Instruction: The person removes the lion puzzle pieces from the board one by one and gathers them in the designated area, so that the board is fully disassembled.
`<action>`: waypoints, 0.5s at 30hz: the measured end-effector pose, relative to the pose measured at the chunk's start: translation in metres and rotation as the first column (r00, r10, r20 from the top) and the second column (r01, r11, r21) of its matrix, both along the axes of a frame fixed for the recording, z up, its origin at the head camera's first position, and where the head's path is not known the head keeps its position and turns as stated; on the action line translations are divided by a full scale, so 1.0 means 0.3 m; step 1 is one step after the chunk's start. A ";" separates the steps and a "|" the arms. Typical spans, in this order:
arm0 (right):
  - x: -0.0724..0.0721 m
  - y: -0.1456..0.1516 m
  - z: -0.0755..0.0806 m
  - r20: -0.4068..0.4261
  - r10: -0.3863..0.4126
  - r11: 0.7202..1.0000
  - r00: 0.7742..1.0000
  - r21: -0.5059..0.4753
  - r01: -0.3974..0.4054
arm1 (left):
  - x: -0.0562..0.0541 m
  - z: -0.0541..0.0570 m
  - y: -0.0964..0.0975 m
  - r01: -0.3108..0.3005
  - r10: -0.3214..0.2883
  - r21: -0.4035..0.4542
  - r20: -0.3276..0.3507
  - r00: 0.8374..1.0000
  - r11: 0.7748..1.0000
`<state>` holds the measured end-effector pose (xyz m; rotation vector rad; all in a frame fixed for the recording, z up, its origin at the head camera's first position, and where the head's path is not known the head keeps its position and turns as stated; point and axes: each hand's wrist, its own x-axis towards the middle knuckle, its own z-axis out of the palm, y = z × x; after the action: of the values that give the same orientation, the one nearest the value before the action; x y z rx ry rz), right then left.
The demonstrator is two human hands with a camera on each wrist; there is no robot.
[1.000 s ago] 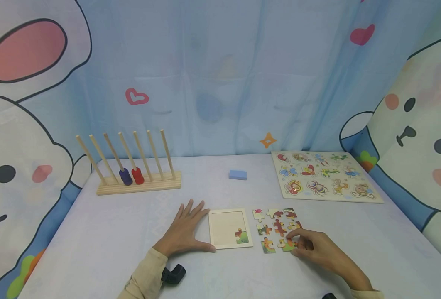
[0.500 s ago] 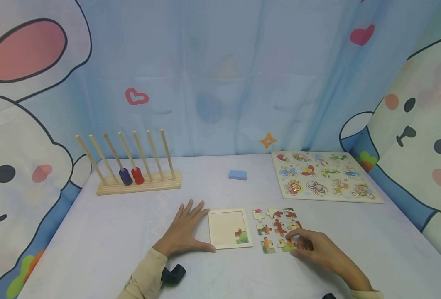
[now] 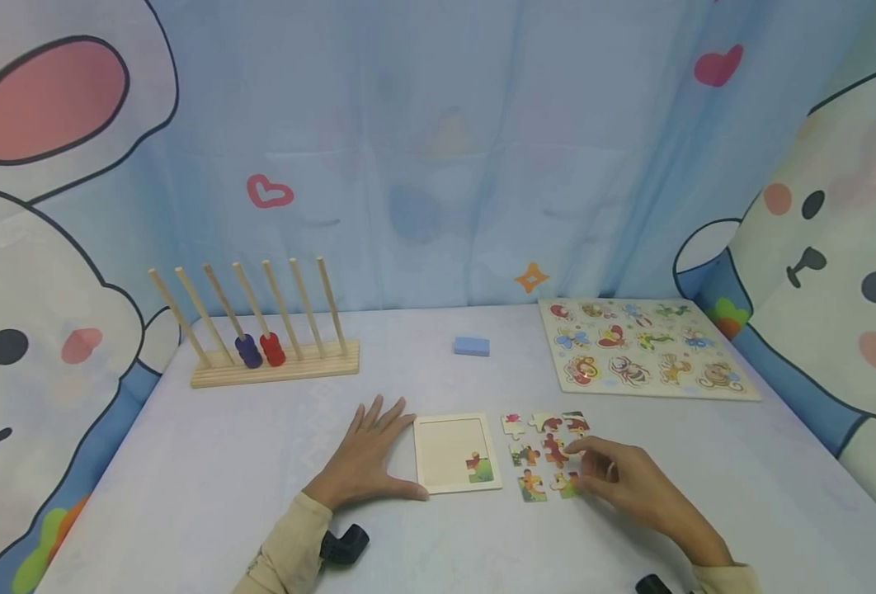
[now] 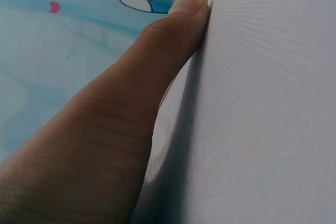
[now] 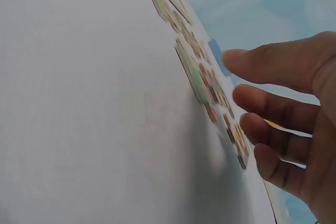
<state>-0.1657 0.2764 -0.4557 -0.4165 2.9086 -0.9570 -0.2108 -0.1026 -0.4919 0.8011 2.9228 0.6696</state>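
Note:
A square wooden puzzle tray (image 3: 445, 441) lies flat in the head view, with one green-and-brown jigsaw piece (image 3: 478, 468) in its lower right corner. My left hand (image 3: 367, 458) is spread beside it, the thumb tip against the tray's edge in the left wrist view. Right of the tray, several loose jigsaw pieces (image 3: 555, 451) lie in rough rows. Over their right side hovers my right hand (image 3: 624, 478), fingers loosely bent; it hides part of the right-hand column. In the right wrist view, thumb and fingers stand apart with nothing between them, above the pieces (image 5: 191, 72).
A wooden peg rack (image 3: 282, 374) with blue and red beads stands at the back left. Farther back are a blue block (image 3: 471, 346) and, on the right, an animal picture board (image 3: 649, 351). A printed curtain (image 3: 408, 148) hangs behind the table.
My right hand has risen slightly and shifted away from the bottom right jigsaw piece, its index fingertip now by the middle row. My left hand and the tray stay where they were.

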 end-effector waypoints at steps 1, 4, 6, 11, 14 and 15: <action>-0.005 -0.009 0.002 -0.018 0.001 1.000 1.000 0.001 -0.001 | 0.000 0.000 0.000 -0.002 0.002 -0.002 0.001 1.000 1.000; -0.019 -0.041 0.004 -0.079 0.023 1.000 0.997 0.001 -0.023 | -0.001 0.000 0.000 -0.006 0.006 -0.009 0.006 1.000 1.000; -0.029 -0.067 0.006 -0.107 0.060 0.998 0.992 -0.009 -0.061 | -0.002 -0.001 0.001 -0.009 0.009 -0.011 0.008 1.000 1.000; -0.059 -0.146 0.007 -0.122 0.170 0.984 0.978 -0.029 -0.175 | -0.004 -0.002 0.002 -0.011 0.012 -0.008 0.008 1.000 1.000; -0.080 -0.195 0.003 -0.133 0.240 0.970 0.962 -0.017 -0.244 | -0.004 -0.006 0.002 -0.011 0.011 -0.012 0.003 1.000 1.000; -0.087 -0.211 0.002 -0.138 0.257 0.966 0.957 -0.005 -0.260 | -0.004 -0.007 0.002 -0.010 0.010 -0.011 0.002 1.000 1.000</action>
<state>-0.1917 0.2131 -0.4552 -0.8720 2.8625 -0.9569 -0.2121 -0.1020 -0.4938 0.7848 2.9280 0.6546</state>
